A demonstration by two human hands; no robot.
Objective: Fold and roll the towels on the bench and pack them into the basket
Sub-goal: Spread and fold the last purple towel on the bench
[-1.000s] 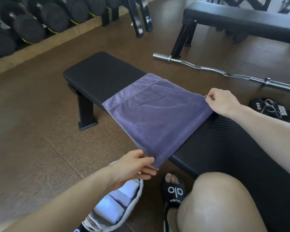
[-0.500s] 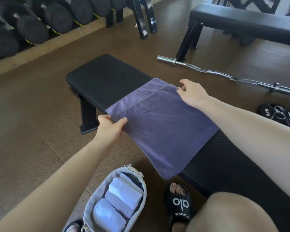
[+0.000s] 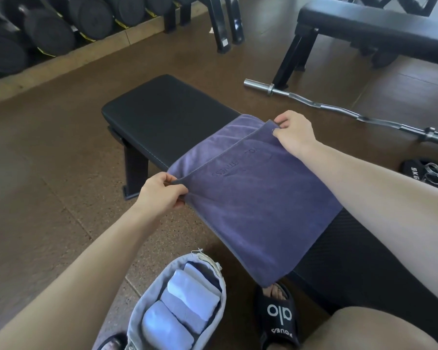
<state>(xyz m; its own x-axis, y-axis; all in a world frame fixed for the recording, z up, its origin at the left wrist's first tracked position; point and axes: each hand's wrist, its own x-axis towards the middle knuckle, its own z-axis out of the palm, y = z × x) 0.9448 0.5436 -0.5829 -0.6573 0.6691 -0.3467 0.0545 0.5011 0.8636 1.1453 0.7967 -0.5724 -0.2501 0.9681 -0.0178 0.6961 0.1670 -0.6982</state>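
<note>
- Both my hands have moved up from the near corners of the purple towel to its far corners since a second ago, and the far edge now lifts off the desk and folds back toward me.
- My left hand pinches the far left corner between thumb and curled fingers.
- My right hand pinches the far right corner the same way, raised just above the layer beneath.
- Spread across the black desk, the towel hangs its near corner over the edge, just above my black slide sandal.
- On the floor by my left forearm sits the grey basket, holding pale rolled towels side by side.
- Beyond the desk a curl bar lies on the brown floor, near a second bench.
- Dumbbells line the rack at upper left.
</note>
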